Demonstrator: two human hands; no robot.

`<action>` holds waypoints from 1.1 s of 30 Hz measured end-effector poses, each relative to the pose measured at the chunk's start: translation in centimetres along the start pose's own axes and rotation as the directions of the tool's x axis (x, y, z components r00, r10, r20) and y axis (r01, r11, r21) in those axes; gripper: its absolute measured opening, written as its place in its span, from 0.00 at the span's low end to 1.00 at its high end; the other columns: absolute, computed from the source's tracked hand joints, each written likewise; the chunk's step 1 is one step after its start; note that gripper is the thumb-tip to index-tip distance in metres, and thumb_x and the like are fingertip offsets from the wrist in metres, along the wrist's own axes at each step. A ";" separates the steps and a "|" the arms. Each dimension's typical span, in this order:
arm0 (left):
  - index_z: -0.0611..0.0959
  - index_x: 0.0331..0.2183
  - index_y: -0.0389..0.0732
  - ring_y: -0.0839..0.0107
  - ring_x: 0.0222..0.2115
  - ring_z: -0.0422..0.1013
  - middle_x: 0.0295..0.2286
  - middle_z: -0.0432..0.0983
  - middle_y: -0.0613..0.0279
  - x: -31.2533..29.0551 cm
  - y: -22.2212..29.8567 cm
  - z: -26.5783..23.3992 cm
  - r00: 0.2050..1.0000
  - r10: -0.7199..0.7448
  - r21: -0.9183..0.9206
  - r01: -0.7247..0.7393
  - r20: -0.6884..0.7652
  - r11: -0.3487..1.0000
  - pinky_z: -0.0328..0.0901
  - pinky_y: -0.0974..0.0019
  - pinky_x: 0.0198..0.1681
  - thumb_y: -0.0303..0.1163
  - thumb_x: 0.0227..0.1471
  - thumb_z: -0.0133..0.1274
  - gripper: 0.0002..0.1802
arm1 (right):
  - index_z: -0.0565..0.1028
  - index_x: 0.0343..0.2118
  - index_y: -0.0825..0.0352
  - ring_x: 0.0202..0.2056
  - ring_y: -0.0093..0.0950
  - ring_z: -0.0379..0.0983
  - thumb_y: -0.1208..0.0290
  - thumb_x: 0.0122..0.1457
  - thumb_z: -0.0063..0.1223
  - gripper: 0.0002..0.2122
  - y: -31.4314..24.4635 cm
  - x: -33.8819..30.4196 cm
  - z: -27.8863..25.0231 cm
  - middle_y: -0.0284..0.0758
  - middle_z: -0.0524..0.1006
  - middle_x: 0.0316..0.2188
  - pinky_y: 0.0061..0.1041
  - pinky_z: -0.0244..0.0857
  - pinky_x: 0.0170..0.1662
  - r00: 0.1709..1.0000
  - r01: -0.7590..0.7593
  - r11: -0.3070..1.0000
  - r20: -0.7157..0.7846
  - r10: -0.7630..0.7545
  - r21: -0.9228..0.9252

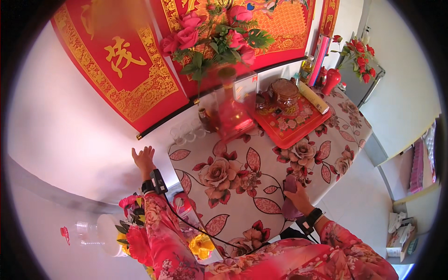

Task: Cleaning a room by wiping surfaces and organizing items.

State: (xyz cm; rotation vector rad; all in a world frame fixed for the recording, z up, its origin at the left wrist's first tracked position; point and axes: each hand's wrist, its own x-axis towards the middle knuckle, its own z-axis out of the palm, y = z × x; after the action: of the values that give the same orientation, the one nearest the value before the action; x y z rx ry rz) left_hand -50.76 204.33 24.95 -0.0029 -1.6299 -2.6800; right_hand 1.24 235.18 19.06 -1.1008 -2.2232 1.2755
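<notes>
My left hand (143, 158) is raised beside the white wall, just off the table's left end, with its fingers spread and nothing in them. My right hand (300, 198) presses a purple cloth (289, 207) down on the flower-patterned tablecloth (275, 164) near the table's front edge. Its fingers are closed over the cloth and partly hide it. Nearest to my left hand on the table stand several clear glasses (187, 134).
A red glass vase (232, 114) of pink flowers stands at the back, beside a small brown jug (205, 119). Right of it, a red tray (291, 133) bears a brown pot (283, 91). A red vase (332, 80) stands farther right. Artificial flowers (139, 240) are by my left arm.
</notes>
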 end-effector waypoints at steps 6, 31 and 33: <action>0.51 0.58 0.41 0.49 0.40 0.72 0.42 0.66 0.45 -4.2 0.2 -4.5 0.992 -0.122 -0.068 0.123 0.017 0.990 0.72 0.51 0.40 0.21 0.52 0.49 0.35 | 0.64 0.51 0.77 0.44 0.42 0.71 0.65 0.46 0.61 0.31 0.7 1.0 1.0 0.52 0.74 0.41 0.34 0.64 0.47 0.993 -0.015 0.998 0.121 0.007 0.068; 0.74 0.41 0.36 0.63 0.37 0.74 0.37 0.74 0.56 -50.7 -8.5 13.7 0.713 -0.638 0.130 0.631 0.290 0.765 0.70 0.63 0.39 0.28 0.56 0.47 0.11 | 0.68 0.48 0.66 0.36 0.22 0.72 0.81 0.48 0.54 0.21 2.4 5.3 -15.8 0.30 0.74 0.36 0.23 0.68 0.40 0.919 -0.381 0.464 0.381 0.099 0.800; 0.74 0.41 0.36 0.60 0.38 0.74 0.38 0.75 0.53 -52.9 -10.9 15.6 0.692 -0.666 0.144 0.656 0.278 0.741 0.71 0.60 0.38 0.28 0.54 0.50 0.12 | 0.67 0.49 0.67 0.34 0.22 0.72 0.80 0.48 0.53 0.22 1.9 7.0 -21.2 0.32 0.74 0.35 0.25 0.68 0.34 0.934 -0.354 0.528 0.321 0.158 0.772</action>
State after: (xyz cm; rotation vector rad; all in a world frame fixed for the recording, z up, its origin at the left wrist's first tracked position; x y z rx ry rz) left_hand 2.05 223.37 22.25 0.2198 -2.1031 -3.3193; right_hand 10.91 253.19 28.27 -0.9151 -1.2244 2.3166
